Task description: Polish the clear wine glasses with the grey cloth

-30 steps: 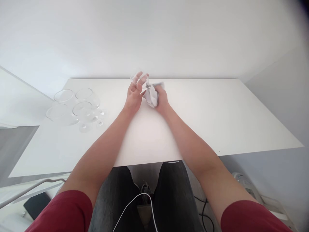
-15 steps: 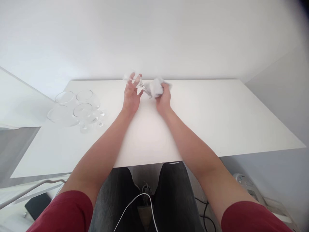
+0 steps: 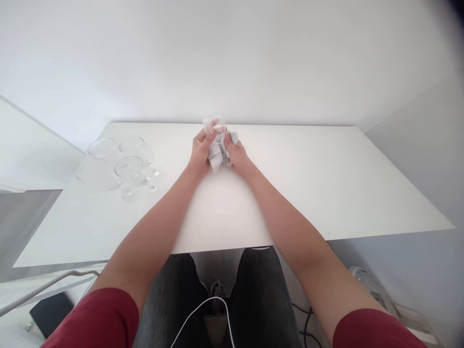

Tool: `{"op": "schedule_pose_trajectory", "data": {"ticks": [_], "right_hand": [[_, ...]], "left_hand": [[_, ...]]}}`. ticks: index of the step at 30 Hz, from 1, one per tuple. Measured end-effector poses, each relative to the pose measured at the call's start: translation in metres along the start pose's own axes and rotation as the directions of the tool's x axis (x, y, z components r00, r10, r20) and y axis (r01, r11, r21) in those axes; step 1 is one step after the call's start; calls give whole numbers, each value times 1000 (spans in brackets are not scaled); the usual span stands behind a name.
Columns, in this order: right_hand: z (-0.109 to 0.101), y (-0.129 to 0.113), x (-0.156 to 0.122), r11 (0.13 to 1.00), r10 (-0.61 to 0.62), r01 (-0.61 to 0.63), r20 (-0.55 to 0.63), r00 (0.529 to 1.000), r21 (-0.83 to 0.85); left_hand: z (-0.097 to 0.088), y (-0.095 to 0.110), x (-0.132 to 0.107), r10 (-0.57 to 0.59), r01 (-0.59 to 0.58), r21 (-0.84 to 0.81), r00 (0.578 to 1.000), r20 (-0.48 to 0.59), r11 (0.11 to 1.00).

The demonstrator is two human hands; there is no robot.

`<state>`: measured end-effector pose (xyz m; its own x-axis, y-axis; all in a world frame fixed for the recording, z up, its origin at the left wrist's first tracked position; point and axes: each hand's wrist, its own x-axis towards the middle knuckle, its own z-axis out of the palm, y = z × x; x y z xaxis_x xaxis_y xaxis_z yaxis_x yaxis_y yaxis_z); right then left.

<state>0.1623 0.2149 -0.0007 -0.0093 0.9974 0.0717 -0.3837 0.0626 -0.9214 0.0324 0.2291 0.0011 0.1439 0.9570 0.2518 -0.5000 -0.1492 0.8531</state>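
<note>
A crumpled white cloth [image 3: 216, 153] is bunched between my two hands above the back middle of the table. My left hand [image 3: 201, 149] closes on its left side, thumb on top, and a flap of cloth rises above the fingers. My right hand [image 3: 237, 153] grips the other side, its thumb pressed on the cloth. Some clear glass, apparently a stemmed glass, shows in slivers between the hands; the cloth and fingers hide most of it. Several clear wine glasses [image 3: 129, 166] stand grouped at the table's left.
The white table [image 3: 326, 183] reaches back to a pale wall. A white cable [image 3: 195, 304] hangs in front of my legs. Black cables [image 3: 308, 321] lie on the floor, and a pale device [image 3: 366, 280] is below the table's right front edge.
My hands have come together. The left one, spread at the clear glass before, now closes on the cloth. The right hand has moved left and slightly nearer with the cloth.
</note>
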Motion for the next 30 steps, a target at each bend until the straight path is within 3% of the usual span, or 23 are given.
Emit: {"op": "schedule_pose_trajectory", "data": {"ticks": [3, 6, 9, 11, 14, 18, 23, 25, 28, 30], "right_hand": [[2, 5, 2, 984, -114, 114, 6, 993, -140], [4, 4, 1, 996, -1, 5, 37, 999, -92], [4, -3, -1, 985, 149, -161, 173, 974, 59], [2, -7, -2, 971, 166, -202, 241, 956, 129], [-2, -8, 0, 975, 153, -184, 227, 962, 123], [-6, 1, 7, 996, 79, -70, 162, 984, -62], [-1, 7, 9, 914, -227, 260, 139, 964, -310], [-1, 10, 9, 931, -183, 209, 114, 977, -299], [-5, 13, 13, 983, -3, 22, 104, 995, -180], [-10, 15, 18, 996, 16, -11, 56, 998, -84]], "left_hand": [[0, 0, 0, 32, -31, 24, 997, -65, 999], [0, -1, 0, 2, -2, 3, 998, -61, 1000], [1, 0, 1, -39, 37, -47, 999, -38, 998], [1, 1, 0, -29, 26, -57, 999, -45, 998], [2, 2, 0, -5, 0, -56, 996, -84, 998], [4, 2, 1, 7, -13, -71, 996, -93, 997], [2, -1, 2, 12, -27, -101, 990, -142, 994], [1, -2, 3, 4, -20, -120, 991, -137, 993], [2, -1, 3, -21, 13, -149, 998, -54, 989], [3, 2, 2, -40, 38, -152, 999, -8, 988]]}}
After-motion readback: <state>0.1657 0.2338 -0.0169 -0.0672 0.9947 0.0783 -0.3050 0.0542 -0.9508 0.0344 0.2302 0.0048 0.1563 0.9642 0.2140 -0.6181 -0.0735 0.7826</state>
